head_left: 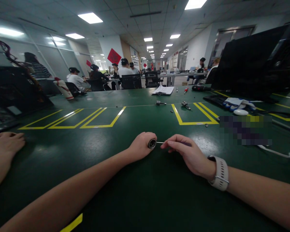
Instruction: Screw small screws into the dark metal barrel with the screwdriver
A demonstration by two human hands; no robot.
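My left hand (140, 147) is closed around a round metal part (151, 144) with a dark hollow end, which faces to the right. Most of that part is hidden inside the fist. Between the thumb and fingers of my right hand (189, 154) is a thin screwdriver (160, 142) with a dark handle. Its slim metal shaft points left and reaches the rim of the metal part; whether the tip touches or enters it, I cannot tell. Both hands are low over the green table (145, 187), and a watch with a pale strap (219, 174) circles my right wrist.
Another person's hand (6, 148) rests at the left edge. Beyond my hands lie two metal parts with shafts (160, 103) (185, 105), a clipboard with papers (163, 90), a red screwdriver (186, 90) and a glove (238, 103). A dark monitor (251, 64) stands right.
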